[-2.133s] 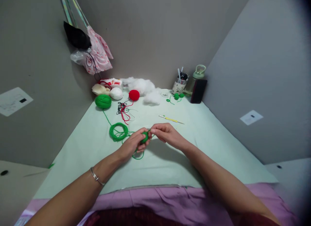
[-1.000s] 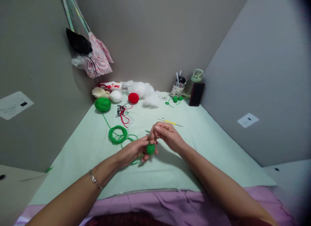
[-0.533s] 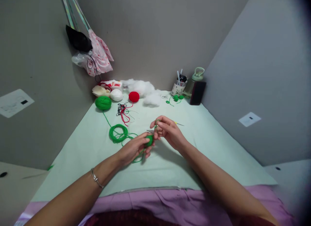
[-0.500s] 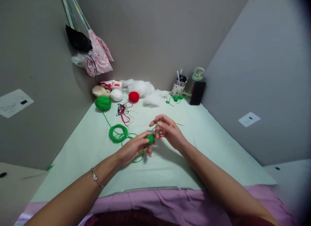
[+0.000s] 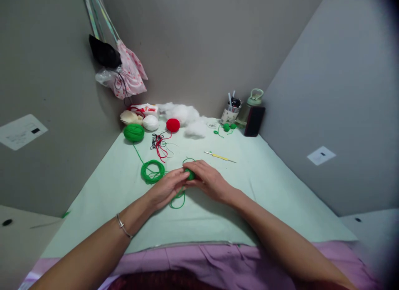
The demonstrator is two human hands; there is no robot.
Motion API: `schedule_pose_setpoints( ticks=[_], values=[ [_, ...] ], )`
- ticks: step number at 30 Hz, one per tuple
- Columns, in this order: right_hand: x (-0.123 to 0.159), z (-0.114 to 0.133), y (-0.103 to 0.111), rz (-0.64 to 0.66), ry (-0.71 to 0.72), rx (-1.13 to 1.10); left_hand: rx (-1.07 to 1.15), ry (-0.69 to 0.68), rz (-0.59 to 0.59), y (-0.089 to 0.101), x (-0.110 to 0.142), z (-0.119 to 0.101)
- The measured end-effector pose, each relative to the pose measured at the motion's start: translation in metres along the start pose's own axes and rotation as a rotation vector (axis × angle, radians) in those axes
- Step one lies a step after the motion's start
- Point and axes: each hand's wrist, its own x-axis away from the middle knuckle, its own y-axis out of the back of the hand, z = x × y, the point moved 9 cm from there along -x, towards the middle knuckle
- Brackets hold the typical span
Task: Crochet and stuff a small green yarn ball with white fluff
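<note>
A small round green yarn piece (image 5: 190, 175) sits between my two hands over the middle of the table. My left hand (image 5: 170, 185) grips it from the left, the thumb lying along its near side. From the right, my right hand (image 5: 209, 179) closes over it with curved fingers, hiding part of it. A green strand loops out above the fingers, and another loop (image 5: 177, 202) hangs below onto the cloth. Left of my hands lies a coil of green yarn (image 5: 152, 172). Beyond my right hand rests a yellow-handled crochet hook (image 5: 220, 157).
At the back left are a green yarn ball (image 5: 134, 132), a white ball (image 5: 151, 122), a red ball (image 5: 173, 125) and tangled black and red strands. White stuffing (image 5: 182, 114) lies behind. Small green pieces (image 5: 227, 127), a pen cup (image 5: 230, 114), a bottle (image 5: 254, 97) and a phone (image 5: 254, 121) stand back right.
My right hand has come down and left onto the green piece. The pointed metal tool seen by its fingers earlier no longer shows. The crochet hook is now uncovered.
</note>
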Motion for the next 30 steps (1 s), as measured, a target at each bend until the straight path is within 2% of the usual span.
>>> schedule_pose_setpoints(
  ticks=[6,13,20,24,27,30],
  values=[
    [0.003,-0.009,-0.003,0.062,-0.097,-0.057,0.037,0.018,0.026,-0.001,0.0,-0.002],
    [0.001,0.008,0.001,-0.079,0.027,0.012,0.038,-0.036,0.001,0.004,-0.006,0.003],
    [0.002,-0.011,-0.005,-0.051,-0.123,-0.079,0.043,-0.025,0.003,0.003,-0.005,0.002],
    [0.002,-0.004,-0.001,-0.08,-0.065,-0.039,0.055,-0.006,0.042,-0.001,-0.003,0.003],
    [0.001,0.003,0.007,-0.115,-0.01,-0.119,0.063,-0.014,0.072,-0.004,-0.001,0.0],
    [0.0,0.001,0.011,-0.128,-0.029,-0.215,0.055,-0.04,0.068,-0.004,-0.002,-0.004]
  ],
)
